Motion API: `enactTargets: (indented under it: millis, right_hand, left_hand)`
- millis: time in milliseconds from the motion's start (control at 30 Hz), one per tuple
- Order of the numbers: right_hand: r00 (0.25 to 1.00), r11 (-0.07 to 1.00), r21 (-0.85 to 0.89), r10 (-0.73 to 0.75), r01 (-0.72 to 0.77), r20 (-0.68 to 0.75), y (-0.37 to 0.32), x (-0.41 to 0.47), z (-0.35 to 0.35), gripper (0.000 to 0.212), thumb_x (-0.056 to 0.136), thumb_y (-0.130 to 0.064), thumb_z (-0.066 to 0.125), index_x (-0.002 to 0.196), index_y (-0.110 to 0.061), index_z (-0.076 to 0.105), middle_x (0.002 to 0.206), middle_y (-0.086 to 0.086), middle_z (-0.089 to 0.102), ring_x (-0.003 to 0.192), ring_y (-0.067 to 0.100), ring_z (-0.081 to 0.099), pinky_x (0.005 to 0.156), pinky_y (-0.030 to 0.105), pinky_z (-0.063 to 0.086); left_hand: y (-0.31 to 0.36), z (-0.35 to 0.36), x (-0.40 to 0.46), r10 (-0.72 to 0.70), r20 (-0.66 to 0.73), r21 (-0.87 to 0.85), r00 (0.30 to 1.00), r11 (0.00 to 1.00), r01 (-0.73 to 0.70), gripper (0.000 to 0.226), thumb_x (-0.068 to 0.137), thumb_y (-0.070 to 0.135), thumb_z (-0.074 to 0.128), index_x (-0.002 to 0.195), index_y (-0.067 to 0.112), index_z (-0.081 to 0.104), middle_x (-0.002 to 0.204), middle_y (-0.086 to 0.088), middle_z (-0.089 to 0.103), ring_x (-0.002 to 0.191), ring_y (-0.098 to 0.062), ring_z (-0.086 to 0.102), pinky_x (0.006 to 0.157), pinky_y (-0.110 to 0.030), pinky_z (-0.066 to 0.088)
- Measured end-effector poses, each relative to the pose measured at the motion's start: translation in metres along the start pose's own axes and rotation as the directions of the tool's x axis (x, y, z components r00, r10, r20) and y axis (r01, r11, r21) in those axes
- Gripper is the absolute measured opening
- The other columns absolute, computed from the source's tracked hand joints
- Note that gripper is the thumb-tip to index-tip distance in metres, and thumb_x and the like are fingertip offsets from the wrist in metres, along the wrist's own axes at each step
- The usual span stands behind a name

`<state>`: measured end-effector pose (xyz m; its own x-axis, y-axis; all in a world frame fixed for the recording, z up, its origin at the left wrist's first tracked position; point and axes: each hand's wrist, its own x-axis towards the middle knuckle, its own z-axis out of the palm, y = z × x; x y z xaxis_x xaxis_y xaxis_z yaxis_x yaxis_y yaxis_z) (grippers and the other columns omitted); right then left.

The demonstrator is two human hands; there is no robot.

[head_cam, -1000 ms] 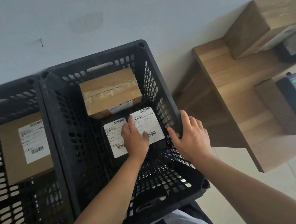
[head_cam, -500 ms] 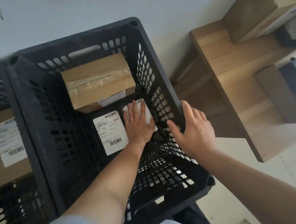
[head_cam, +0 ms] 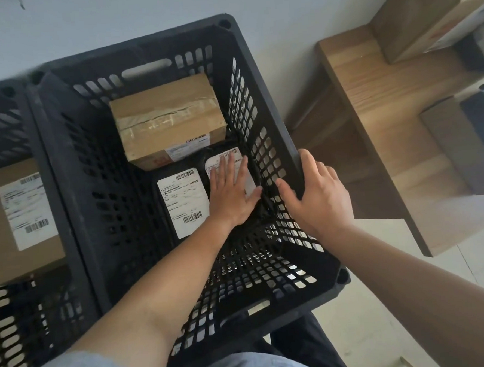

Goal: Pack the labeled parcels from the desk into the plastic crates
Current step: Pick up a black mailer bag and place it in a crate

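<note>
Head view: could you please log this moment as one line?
left hand: flat on black parcel | right hand: gripping crate rim | cardboard box: inside crate

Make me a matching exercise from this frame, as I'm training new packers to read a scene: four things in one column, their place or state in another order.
Things:
1. brown taped cardboard box
2. black soft parcel with white label
3. left hand
4. right hand

Places or states:
A. holds the right rim of the black plastic crate
B. lies at the crate's far end
C. lies flat, fingers straight, inside the crate
D. sits under a flat palm by the crate's right wall

Pairs: 1-B, 2-D, 3-C, 4-A
</note>
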<state>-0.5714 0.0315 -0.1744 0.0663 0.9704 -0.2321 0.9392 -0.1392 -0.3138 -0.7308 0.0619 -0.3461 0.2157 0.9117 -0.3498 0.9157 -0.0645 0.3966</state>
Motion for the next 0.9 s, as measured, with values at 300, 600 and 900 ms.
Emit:
enactTargets:
  millis: [300,600,900]
  right_hand:
    - [1.0,1.0,-0.01,-0.004,0.004,-0.006,0.0,0.0,0.0,0.066,0.099,-0.054,0.051,0.151,-0.015,0.036,0.129,0.011,0.064,0.118,0.034,0.057,0.094,0.047,0.052]
    - [1.0,1.0,0.017,-0.019,0.019,-0.013,0.001,0.0,0.0,0.064,0.099,-0.054,0.051,0.148,-0.016,0.037,0.126,0.009,0.064,0.116,0.031,0.057,0.093,0.048,0.054]
    - [0.998,0.994,0.092,-0.065,0.067,-0.021,0.004,-0.004,-0.001,0.056,0.099,-0.055,0.05,0.14,-0.016,0.043,0.122,0.007,0.065,0.113,0.03,0.058,0.092,0.048,0.055]
  left_hand:
    - [-0.009,0.025,-0.027,0.073,0.162,0.296,0.984,0.948,-0.119,0.125,0.088,0.072,0.059,0.157,0.019,-0.031,0.162,-0.012,-0.041,0.15,-0.033,-0.036,0.123,-0.053,-0.02]
    - [-0.004,0.015,-0.022,0.055,0.225,0.228,0.973,0.968,-0.107,0.129,0.085,0.063,0.069,0.158,0.021,-0.028,0.163,-0.01,-0.038,0.15,-0.032,-0.037,0.124,-0.054,-0.017]
    - [0.026,-0.036,0.001,-0.125,-0.051,-0.041,0.991,0.992,0.123,0.073,0.104,0.037,0.043,0.165,0.023,0.005,0.173,-0.003,-0.007,0.158,-0.026,-0.015,0.125,-0.047,-0.014]
